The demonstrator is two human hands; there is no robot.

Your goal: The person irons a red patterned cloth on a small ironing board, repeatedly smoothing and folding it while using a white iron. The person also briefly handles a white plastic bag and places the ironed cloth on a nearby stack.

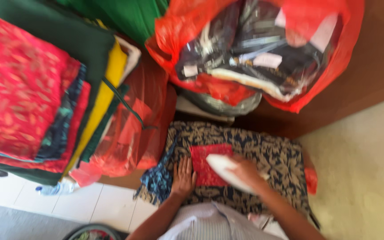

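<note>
A small red patterned cloth (206, 165) lies on a dark blue and tan batik-covered surface (272, 155). My left hand (183, 177) rests flat, fingers apart, on the batik cover at the red cloth's left edge. My right hand (246, 172) grips a white iron-shaped object (224, 168) that sits on the red cloth's right half. The picture is blurred, so the white object's details do not show.
A pile of folded fabrics (32, 89), red, green, yellow and blue, stands at left. An orange plastic bag of packaged dark clothes (254, 53) sits behind the cover. Another orange bag (134, 129) lies between them. White floor tiles (90, 204) and a plastic bottle (54, 189) are lower left.
</note>
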